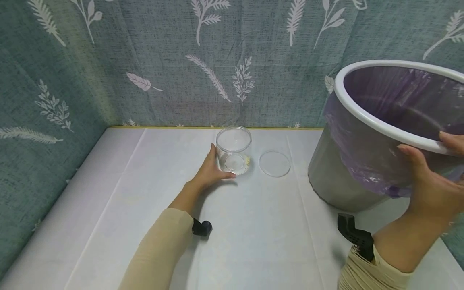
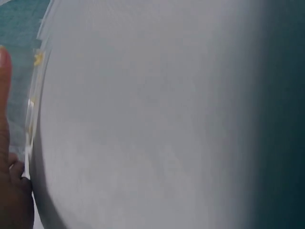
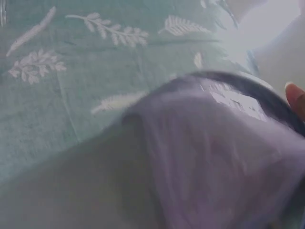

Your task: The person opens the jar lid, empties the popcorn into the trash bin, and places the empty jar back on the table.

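Note:
My left hand [image 1: 208,171] holds a clear round plastic jar [image 1: 234,146] from its left side, thumb at the front near the base and fingers along the side. The jar is upright and uncovered, with small pale yellow bits [image 1: 247,162] low inside. In the left wrist view the jar [image 2: 24,90] shows only at the left edge. My right hand [image 1: 436,191] grips the near rim of a grey trash bin [image 1: 326,173], thumb outside. A purple translucent bag [image 1: 366,165] lines the bin and folds over under its white rim ring [image 1: 389,131]. The bin leans slightly.
A clear round lid [image 1: 274,164] lies flat on the white table [image 1: 261,225], between the jar and the bin. Leaf-patterned green cloth [image 1: 163,72] hangs behind the table and along its left side. Black wrist mounts [image 1: 357,235] stick out from both sleeves.

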A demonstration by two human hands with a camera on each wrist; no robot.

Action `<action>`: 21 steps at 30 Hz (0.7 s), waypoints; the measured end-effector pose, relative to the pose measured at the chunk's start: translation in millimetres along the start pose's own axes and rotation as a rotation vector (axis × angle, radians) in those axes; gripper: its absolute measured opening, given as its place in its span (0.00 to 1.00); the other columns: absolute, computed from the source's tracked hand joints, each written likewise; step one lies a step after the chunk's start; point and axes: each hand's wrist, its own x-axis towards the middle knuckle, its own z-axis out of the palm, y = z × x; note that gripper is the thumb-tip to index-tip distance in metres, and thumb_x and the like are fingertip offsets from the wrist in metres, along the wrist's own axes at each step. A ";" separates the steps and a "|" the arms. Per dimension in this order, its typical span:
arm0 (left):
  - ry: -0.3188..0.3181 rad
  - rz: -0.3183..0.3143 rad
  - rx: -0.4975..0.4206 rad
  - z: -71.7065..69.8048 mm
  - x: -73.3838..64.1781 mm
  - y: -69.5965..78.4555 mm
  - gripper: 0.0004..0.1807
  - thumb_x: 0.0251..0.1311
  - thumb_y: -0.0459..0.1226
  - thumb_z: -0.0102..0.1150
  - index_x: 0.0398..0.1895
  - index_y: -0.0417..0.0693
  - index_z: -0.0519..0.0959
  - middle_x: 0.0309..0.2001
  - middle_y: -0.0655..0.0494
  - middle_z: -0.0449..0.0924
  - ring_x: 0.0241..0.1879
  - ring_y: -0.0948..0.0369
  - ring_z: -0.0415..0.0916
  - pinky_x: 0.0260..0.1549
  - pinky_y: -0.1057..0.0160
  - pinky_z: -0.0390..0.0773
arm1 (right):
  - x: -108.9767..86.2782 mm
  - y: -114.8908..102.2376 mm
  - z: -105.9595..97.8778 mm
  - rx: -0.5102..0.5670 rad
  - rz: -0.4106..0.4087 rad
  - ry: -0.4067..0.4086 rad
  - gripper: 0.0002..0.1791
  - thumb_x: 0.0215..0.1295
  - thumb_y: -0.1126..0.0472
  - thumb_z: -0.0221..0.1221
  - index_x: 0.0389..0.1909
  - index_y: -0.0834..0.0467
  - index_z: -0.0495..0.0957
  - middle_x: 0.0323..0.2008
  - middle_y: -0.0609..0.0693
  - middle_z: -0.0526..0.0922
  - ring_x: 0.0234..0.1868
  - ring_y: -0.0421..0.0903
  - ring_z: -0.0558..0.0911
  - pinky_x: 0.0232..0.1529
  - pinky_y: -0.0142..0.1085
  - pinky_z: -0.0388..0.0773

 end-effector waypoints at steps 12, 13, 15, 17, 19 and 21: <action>0.046 -0.023 0.054 -17.2 -0.1 -0.5 0.72 0.39 0.51 0.76 0.75 0.43 0.30 0.75 0.46 0.39 0.72 0.41 0.35 0.68 0.40 0.45 | -26.5 -46.0 64.0 0.230 -0.407 0.086 0.31 0.45 0.33 0.66 0.30 0.60 0.83 0.33 0.56 0.85 0.42 0.54 0.81 0.61 0.54 0.61; 0.057 -0.023 0.073 -19.5 -0.4 0.6 0.71 0.39 0.52 0.76 0.75 0.44 0.31 0.75 0.46 0.40 0.72 0.41 0.35 0.68 0.40 0.44 | -28.5 -47.9 67.4 0.258 -0.427 0.052 0.30 0.47 0.34 0.66 0.32 0.60 0.84 0.35 0.56 0.85 0.44 0.54 0.81 0.61 0.54 0.62; 0.082 -0.006 0.128 -24.3 -1.4 2.5 0.72 0.39 0.53 0.75 0.75 0.43 0.31 0.75 0.45 0.42 0.73 0.42 0.37 0.68 0.40 0.43 | -32.1 -50.1 73.3 0.292 -0.463 -0.033 0.29 0.50 0.36 0.65 0.37 0.59 0.84 0.40 0.56 0.85 0.47 0.55 0.81 0.61 0.54 0.64; 0.094 0.012 0.183 -29.4 -2.8 5.0 0.73 0.37 0.55 0.75 0.74 0.43 0.31 0.74 0.42 0.42 0.73 0.46 0.39 0.70 0.44 0.40 | -35.7 -51.3 78.3 0.300 -0.502 -0.132 0.29 0.53 0.37 0.63 0.43 0.58 0.83 0.44 0.56 0.84 0.51 0.55 0.80 0.62 0.53 0.65; 0.102 0.035 0.238 -34.6 -4.8 8.3 0.74 0.36 0.56 0.76 0.74 0.40 0.31 0.74 0.40 0.41 0.73 0.47 0.41 0.70 0.44 0.38 | -39.9 -49.4 83.9 0.290 -0.552 -0.236 0.31 0.56 0.37 0.62 0.48 0.59 0.81 0.49 0.57 0.82 0.55 0.55 0.78 0.63 0.52 0.64; 0.108 0.050 0.275 -40.0 -7.8 12.8 0.75 0.35 0.56 0.76 0.74 0.39 0.31 0.74 0.39 0.40 0.73 0.47 0.41 0.69 0.43 0.38 | -45.6 -45.7 89.8 0.263 -0.596 -0.349 0.34 0.57 0.36 0.60 0.54 0.60 0.78 0.53 0.59 0.80 0.59 0.55 0.75 0.65 0.51 0.63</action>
